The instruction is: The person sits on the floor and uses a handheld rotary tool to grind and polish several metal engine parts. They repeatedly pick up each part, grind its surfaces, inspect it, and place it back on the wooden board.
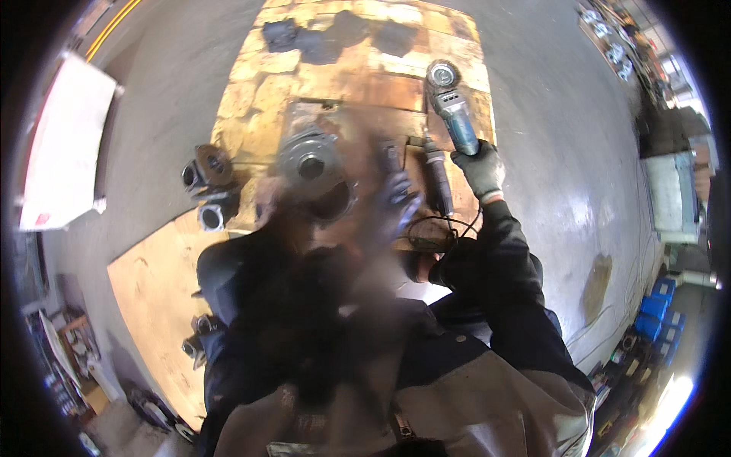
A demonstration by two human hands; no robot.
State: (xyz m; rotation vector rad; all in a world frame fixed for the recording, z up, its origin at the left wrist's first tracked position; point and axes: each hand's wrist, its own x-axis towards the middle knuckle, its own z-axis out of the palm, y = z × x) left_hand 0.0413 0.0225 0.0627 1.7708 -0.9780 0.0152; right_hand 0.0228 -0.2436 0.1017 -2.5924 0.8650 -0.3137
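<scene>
My right hand (485, 171), in a pale grey glove, is wrapped round the rear body of an angle grinder (459, 126). The grinder has a blue-green body and points away from me, with a round wire-brush-like disc (442, 75) at its far end. Beside it lies a slim dark power tool (437, 177) with a cable. A round grey metal housing (311, 161) with a hole in its middle stands in front of me. A dark blur over the middle of the view hides my left hand; its fingers cannot be made out.
Dark metal pieces (335, 36) lie at the far end of the wooden work surface (266, 95). Several flanged castings (213, 166) stand at its left edge. Cables (449, 227) loop near my knees. Blue bins (656, 312) stand far right, a white panel (65, 145) far left.
</scene>
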